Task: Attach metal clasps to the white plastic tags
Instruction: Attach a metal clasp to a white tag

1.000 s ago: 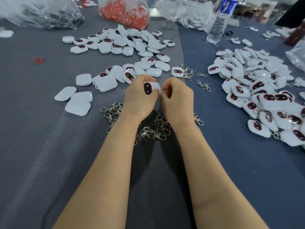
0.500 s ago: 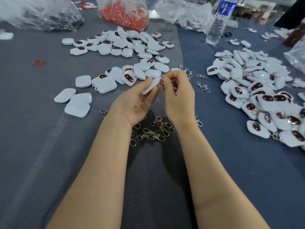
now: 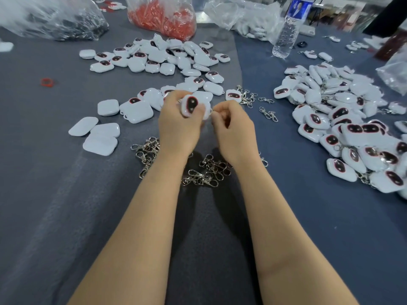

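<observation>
Turned face-up since before, white tag (image 3: 191, 106) sits grasped in left hand (image 3: 176, 130); right hand (image 3: 234, 133) pinches its edge

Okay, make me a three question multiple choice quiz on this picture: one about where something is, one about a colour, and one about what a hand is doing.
1. Where does the water bottle stand?
A) at the far side of the table, beyond the right heap of tags
B) between the two forearms
C) at the near left edge

2. What colour are the contents of the clear bag at the far middle?
A) green
B) red
C) yellow

3. What is the left hand doing?
A) lying flat on the table
B) reaching into a bag
C) gripping a white tag

Key: 1 A, the bottle rises upright behind the right heap. 2 B, red shows through the plastic. 3 C, the fingers curl round the tag, whose dark face is turned to the camera.
</observation>
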